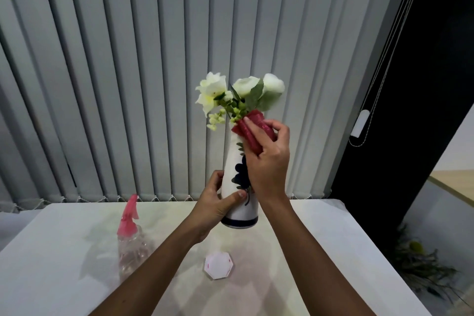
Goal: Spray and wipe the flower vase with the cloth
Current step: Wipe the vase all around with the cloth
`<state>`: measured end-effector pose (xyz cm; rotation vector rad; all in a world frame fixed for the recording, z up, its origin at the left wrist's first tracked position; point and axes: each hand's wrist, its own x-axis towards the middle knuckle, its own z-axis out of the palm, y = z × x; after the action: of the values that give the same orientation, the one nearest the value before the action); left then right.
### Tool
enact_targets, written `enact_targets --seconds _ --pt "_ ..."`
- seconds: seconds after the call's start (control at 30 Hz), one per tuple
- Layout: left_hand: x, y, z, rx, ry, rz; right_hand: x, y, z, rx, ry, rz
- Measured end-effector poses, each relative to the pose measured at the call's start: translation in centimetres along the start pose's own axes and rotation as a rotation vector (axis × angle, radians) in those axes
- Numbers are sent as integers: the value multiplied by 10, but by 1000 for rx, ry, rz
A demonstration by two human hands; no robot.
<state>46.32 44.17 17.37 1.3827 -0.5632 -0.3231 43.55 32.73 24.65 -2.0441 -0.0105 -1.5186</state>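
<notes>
A white vase (232, 169) with a dark blue flower pattern and a blue band at its foot is held up above the table. White flowers (241, 92) with green leaves stand in it. My left hand (218, 200) grips the lower body of the vase, thumb across the front. My right hand (266, 159) holds a red cloth (252, 131) pressed against the neck of the vase, just under the flowers. A clear spray bottle (130, 238) with a pink trigger head stands on the table to the left, untouched.
The white table (320, 238) runs under both arms. A small white octagonal coaster (218, 265) lies on it below the vase. Grey vertical blinds (128, 84) hang behind, with a pull cord (384, 72) at right. A plant (423, 264) sits on the floor at right.
</notes>
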Motion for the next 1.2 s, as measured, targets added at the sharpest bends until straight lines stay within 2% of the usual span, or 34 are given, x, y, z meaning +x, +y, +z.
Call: enact_targets --seconds 0.07,0.13,0.2,0.3,0.4,0.53,0.67,0.8,0.93,1.07,1.2 --pt "0 1 -3 36 23 2 -4 2 -2 -110 -63 -161" --pt "0 2 -4 56 23 1 0 6 -3 -161 -78 -222" --pt "0 4 -1 47 -4 -3 4 5 -3 -65 -23 -78" --pt "-1 2 1 -5 -13 0 5 0 -2 205 50 267" --pt "-2 2 -3 -71 11 0 -8 3 -6 329 -61 448" --pt "3 7 -11 -160 27 -8 -51 8 -15 354 -180 399" --pt "3 9 -13 -222 22 -31 -78 10 -18 311 -138 274" --pt "0 8 -14 -245 -56 -74 -58 7 -14 265 -134 182" --pt "-3 6 -14 -198 -133 -126 -17 2 -8 270 -122 207" --pt "0 5 -10 -182 -118 -185 -2 2 -4 268 -169 281" --pt "-4 1 -7 -210 -91 -113 -9 -1 -3 360 -209 431"
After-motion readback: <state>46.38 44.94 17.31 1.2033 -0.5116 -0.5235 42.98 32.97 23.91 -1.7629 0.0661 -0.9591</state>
